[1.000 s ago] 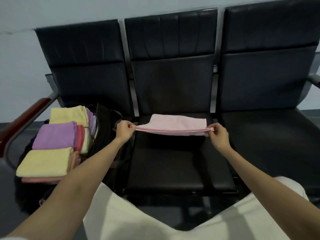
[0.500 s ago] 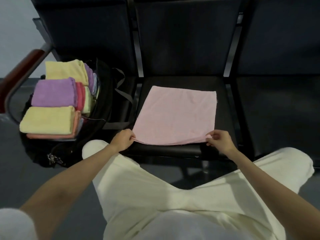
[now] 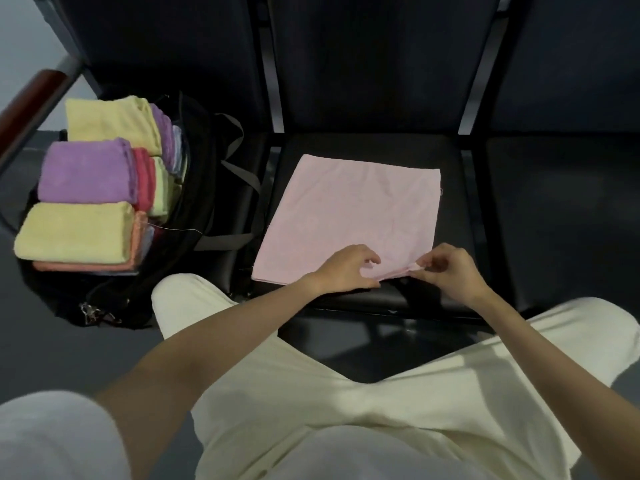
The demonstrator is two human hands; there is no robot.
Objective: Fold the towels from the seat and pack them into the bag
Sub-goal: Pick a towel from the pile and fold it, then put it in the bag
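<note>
A pink towel (image 3: pixel 349 216) lies spread flat on the middle black seat (image 3: pixel 453 161). My right hand (image 3: pixel 450 271) pinches its near right corner and lifts it slightly off the seat. My left hand (image 3: pixel 346 268) sits just left of that corner on the near edge, its fingers loosely curved with a gap between thumb and fingers. On the left seat stands an open black bag (image 3: pixel 207 168) packed with several folded towels (image 3: pixel 86 171) in yellow, purple, red and orange.
The black seat on the right (image 3: pixel 561 209) holds nothing. A wooden armrest (image 3: pixel 31 102) runs past the bag at the far left. My legs in pale trousers (image 3: pixel 346 393) fill the foreground in front of the seat edge.
The towel went from held up in the air to lying flat on the seat. My left hand let go of the near left corner and slid right toward my right hand.
</note>
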